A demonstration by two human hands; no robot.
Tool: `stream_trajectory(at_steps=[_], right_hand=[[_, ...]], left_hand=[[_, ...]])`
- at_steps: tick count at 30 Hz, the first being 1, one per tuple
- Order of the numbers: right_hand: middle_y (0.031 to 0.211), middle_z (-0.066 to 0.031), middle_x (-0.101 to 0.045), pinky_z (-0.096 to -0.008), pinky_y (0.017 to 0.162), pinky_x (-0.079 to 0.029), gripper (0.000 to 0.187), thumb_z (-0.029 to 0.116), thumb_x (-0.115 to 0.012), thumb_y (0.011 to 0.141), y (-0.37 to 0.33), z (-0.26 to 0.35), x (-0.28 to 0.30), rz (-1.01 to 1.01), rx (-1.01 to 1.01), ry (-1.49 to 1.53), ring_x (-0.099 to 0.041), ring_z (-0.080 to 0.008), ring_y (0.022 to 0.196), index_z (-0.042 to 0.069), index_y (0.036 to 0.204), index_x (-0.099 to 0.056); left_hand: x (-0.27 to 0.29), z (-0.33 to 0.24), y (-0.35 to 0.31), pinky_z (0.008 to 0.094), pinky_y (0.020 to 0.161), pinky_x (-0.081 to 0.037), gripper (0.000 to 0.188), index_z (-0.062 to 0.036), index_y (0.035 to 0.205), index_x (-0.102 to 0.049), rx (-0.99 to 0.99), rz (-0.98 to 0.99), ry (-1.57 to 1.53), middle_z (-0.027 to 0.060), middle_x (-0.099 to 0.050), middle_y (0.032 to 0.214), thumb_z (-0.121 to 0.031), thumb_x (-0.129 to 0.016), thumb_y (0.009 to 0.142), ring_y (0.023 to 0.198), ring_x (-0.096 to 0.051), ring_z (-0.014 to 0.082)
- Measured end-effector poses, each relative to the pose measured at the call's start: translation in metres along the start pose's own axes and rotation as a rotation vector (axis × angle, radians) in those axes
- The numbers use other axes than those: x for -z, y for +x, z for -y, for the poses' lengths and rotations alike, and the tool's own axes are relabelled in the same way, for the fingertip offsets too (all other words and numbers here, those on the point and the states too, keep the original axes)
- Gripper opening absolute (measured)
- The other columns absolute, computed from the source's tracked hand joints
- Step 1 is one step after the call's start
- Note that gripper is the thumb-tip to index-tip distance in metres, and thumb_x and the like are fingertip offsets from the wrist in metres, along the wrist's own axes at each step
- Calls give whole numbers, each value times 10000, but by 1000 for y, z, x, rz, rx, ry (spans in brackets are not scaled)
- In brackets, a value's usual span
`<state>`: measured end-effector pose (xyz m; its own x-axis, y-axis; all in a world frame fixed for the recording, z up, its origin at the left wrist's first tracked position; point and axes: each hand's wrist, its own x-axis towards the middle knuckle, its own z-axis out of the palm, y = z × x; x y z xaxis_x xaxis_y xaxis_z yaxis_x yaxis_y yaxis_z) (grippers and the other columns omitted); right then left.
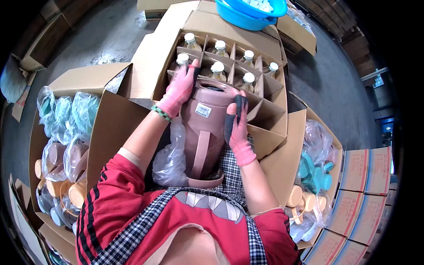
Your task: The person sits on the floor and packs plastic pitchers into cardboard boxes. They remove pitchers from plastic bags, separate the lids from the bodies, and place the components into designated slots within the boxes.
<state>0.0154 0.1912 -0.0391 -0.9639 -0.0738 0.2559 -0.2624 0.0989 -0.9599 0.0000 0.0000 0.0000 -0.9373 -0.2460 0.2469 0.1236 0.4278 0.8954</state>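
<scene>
A mauve thermos jug body [204,128] with a long handle and a white sticker stands upright in front of my body, its top opening uncovered and dark. My left hand [179,87], in a pink glove with dark fingertips, presses on the jug's upper left side. My right hand [239,126], gloved alike, is against the upper right side with its fingers near the rim. Between them the two hands hold the jug. Clear plastic wrapping [171,159] lies bunched at its left. Just beyond is a divided cardboard box [276,95] with several white-capped glass bottles [217,68] in its compartments.
Open cartons with bagged jug parts stand at my left [99,128] and right [291,145]. Blue basins [240,17] with white pieces sit beyond the divided box. Stacked printed cartons [353,203] rise at the lower right. Grey floor [106,39] shows around.
</scene>
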Motion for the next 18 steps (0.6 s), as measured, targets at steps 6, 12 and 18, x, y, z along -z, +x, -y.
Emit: stream_trajectory(at_steps=[6,12,18], right_hand=[[983,-98,-553,-313,805,-398,531,488,-387,870,55,-47,29,-75,-438,109,-505,-191,922,18,1094,-491],[944,-58,-543,-299,756,-410,500,475,-427,861,65,-69,53,-31,-404,102,-501,-170,843,12,1023,-522],[968,-10,-518,-258,746,-409,398,362,-474,874,52,-33,14,-13,-371,333,-478,-107,833,68,1142,-492]], left_hand=[[-9,-43,-34,431,820,-376,397,11,935,-528,-436,-89,46,225,-530,977,-366,-484,818,971,-486,364],[-20,-53,-48,472,857,-338,413,-50,974,-534,-572,87,214,220,-469,1131,-402,-520,759,1059,-432,334],[-12,1,-23,419,919,-333,474,-30,1101,-501,-260,101,27,202,-439,1192,-393,-489,796,1101,-409,366]])
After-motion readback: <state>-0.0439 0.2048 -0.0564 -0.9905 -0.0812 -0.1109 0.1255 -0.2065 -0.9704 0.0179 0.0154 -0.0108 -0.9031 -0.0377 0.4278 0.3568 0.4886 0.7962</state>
